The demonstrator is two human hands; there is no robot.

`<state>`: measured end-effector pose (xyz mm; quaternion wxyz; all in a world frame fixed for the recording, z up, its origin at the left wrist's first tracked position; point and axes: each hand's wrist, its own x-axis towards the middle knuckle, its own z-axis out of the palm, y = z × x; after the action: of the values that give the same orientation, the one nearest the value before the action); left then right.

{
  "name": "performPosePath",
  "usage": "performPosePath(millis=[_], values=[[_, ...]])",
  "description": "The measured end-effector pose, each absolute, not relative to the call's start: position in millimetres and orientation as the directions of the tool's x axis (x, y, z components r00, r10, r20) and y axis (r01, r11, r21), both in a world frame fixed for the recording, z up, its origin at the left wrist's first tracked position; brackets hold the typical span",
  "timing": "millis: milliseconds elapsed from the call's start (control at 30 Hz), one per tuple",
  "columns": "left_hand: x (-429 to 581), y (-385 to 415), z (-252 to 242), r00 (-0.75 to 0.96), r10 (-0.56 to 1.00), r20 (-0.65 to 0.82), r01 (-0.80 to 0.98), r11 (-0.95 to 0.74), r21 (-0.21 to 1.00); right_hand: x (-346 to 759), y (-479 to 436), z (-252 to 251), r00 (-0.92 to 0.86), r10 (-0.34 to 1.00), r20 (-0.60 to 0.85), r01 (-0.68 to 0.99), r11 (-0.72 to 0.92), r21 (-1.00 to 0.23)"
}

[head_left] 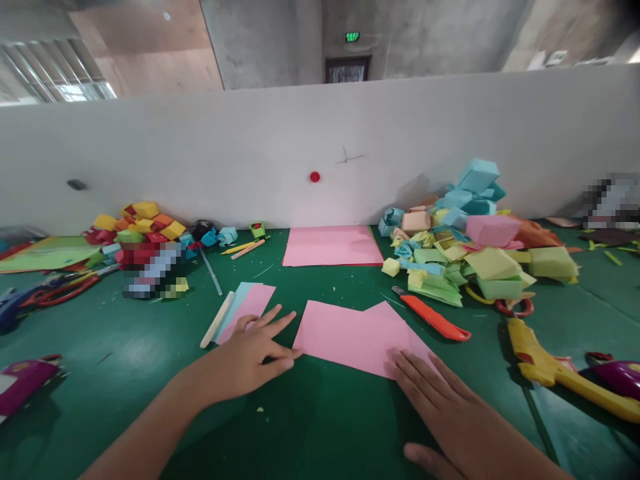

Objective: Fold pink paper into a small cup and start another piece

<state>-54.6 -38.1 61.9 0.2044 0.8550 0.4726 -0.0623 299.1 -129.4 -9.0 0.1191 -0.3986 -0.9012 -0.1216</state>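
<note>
- Head view: pink paper (350,337) lies centrally on bench (320,420), well short of far edge;
- left hand (255,353): grip spread, fingertip at the paper's left corner;
- right hand (437,403): grip flat, fingers nearly together, resting on the paper's right end;
- pink sheets (333,245) along bench's far edge

- Lit green exit sign (352,37), mounted high on the grey concrete wall (273,40), above the dark-framed doorway (349,69): lower line reads "EXIT".
- Same sign, upper line: row of green characters, too small to read.
</note>
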Motion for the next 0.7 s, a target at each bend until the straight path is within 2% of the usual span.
performPosePath(millis=[133,233,367,467,567,700], values=[[-59.1,-35.2,58.6,0.506,0.823,-0.259,0.857,-0.447,0.256,300.4,-130.6,-11.7,-0.654,0.692,0.305,0.748,0.652,0.125],[-61.0,-35.6,53.3,0.540,0.822,-0.183,0.833,-0.491,0.255,303.2,-130.0,-10.3,-0.660,0.700,0.274,0.743,0.663,0.096],[-59.9,-37.6,45.5,0.594,0.802,-0.060,0.789,-0.568,0.234,309.1,-115.7,1.7,-0.673,0.725,0.148,0.730,0.683,-0.024],[-54.9,-38.7,42.3,0.594,0.803,-0.045,0.792,-0.573,0.211,310.5,-93.4,12.2,-0.562,0.821,0.105,0.815,0.571,-0.102],[-45.8,-41.3,39.4,0.609,0.793,-0.008,0.785,-0.601,0.150,307.3,-73.3,15.3,-0.435,0.891,0.127,0.894,0.445,-0.060],[-32.3,-47.3,31.4,0.703,0.710,0.054,0.709,-0.705,0.037,299.7,-66.3,9.5,-0.404,0.915,-0.001,0.915,0.404,-0.019]])
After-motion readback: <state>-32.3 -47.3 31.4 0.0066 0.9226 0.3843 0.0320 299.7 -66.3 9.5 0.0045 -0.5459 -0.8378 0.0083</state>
